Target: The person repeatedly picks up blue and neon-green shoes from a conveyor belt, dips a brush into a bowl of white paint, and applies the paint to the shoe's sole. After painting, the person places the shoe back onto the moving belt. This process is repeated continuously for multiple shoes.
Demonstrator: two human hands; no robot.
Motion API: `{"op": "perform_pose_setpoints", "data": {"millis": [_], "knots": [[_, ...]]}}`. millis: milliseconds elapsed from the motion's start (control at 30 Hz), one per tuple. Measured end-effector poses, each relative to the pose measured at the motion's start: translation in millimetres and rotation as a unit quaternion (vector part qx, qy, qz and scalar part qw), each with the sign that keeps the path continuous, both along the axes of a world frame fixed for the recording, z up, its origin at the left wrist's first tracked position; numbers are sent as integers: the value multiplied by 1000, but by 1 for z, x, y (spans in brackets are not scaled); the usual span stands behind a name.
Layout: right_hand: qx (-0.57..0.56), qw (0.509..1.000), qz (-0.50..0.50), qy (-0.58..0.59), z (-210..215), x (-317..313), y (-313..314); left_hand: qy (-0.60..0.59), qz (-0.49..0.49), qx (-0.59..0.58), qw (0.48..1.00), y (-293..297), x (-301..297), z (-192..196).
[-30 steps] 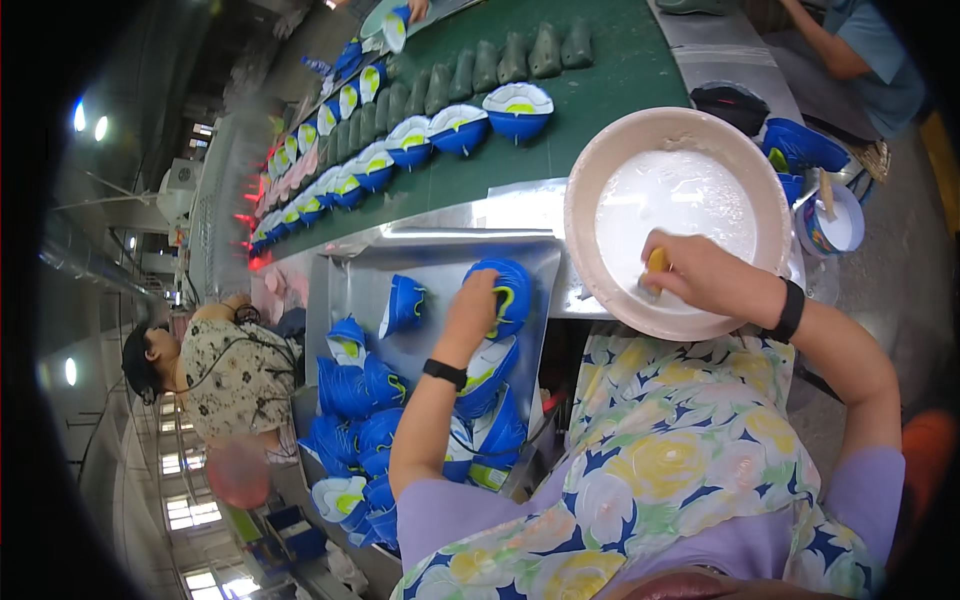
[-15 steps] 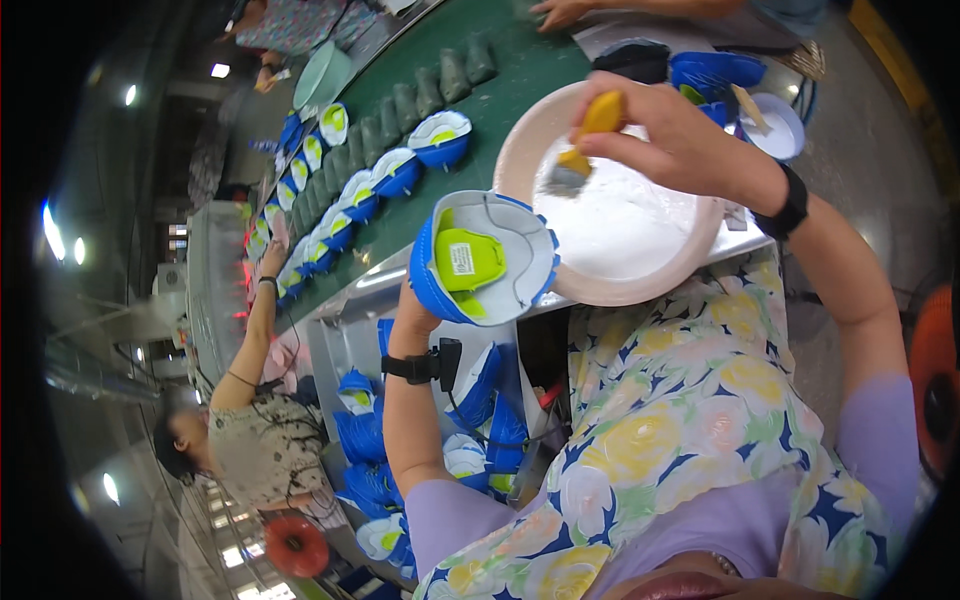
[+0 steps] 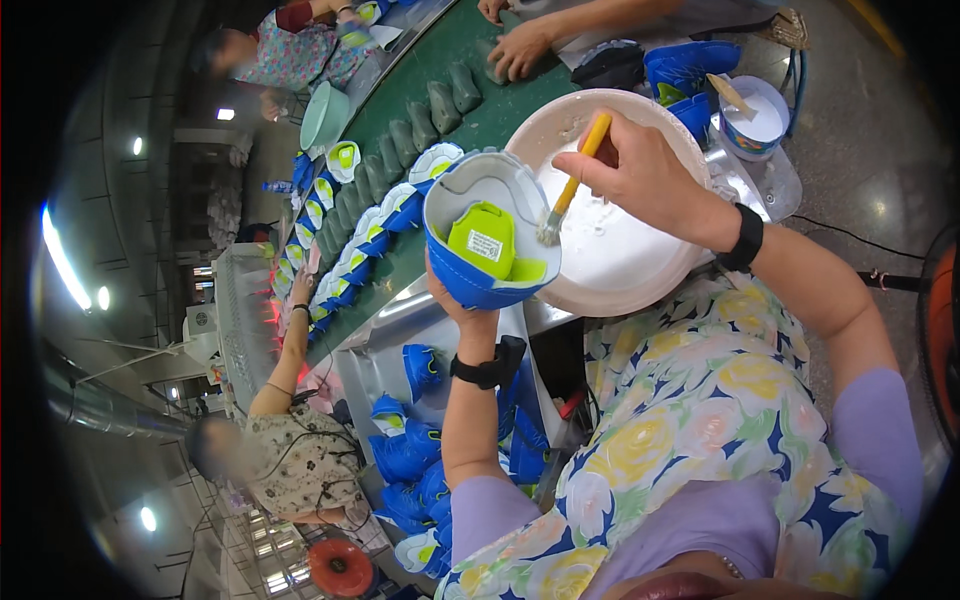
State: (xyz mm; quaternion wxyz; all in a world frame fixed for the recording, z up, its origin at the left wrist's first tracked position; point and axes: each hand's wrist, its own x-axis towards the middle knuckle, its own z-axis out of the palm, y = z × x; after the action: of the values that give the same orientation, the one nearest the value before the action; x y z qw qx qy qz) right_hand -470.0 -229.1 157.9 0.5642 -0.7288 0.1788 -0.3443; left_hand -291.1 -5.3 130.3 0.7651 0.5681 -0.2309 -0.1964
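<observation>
My left hand [image 3: 455, 302] holds up a blue shoe upper [image 3: 470, 285] from underneath, its fingers mostly hidden behind it. The white lining and a lime-green tongue with a small label face up. In my right hand [image 3: 650, 180] is a brush [image 3: 580, 170] with a yellow handle, pinched between thumb and fingers. Its bristles, whitened, are at the upper's right rim; whether they touch it I cannot tell. Below the brush stands a wide pale basin [image 3: 690, 150] with white liquid [image 3: 625, 245] in it.
A green conveyor belt [image 3: 405, 262] carries rows of blue uppers [image 3: 400, 208] and dark shoe lasts [image 3: 422, 125]. More uppers [image 3: 410, 450] lie in a metal tray at my left. A small tub [image 3: 755, 120] holds another brush. Co-workers' hands [image 3: 522, 48] reach over the belt.
The brush has moved down and left from above the basin to the upper's rim, turning more upright. The upper has tilted and shifted slightly right. A co-worker's hands have come further over the belt.
</observation>
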Motion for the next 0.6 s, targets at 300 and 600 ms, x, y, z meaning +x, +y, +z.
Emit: {"op": "perform_pose_setpoints", "data": {"millis": [300,600], "knots": [[190,979,75,-10,3,-12,12,-625,186,154,743,-18,-3,17],[-111,966,177,-152,12,-17,-5,435,-273,-2,858,24,8,-14]]}}
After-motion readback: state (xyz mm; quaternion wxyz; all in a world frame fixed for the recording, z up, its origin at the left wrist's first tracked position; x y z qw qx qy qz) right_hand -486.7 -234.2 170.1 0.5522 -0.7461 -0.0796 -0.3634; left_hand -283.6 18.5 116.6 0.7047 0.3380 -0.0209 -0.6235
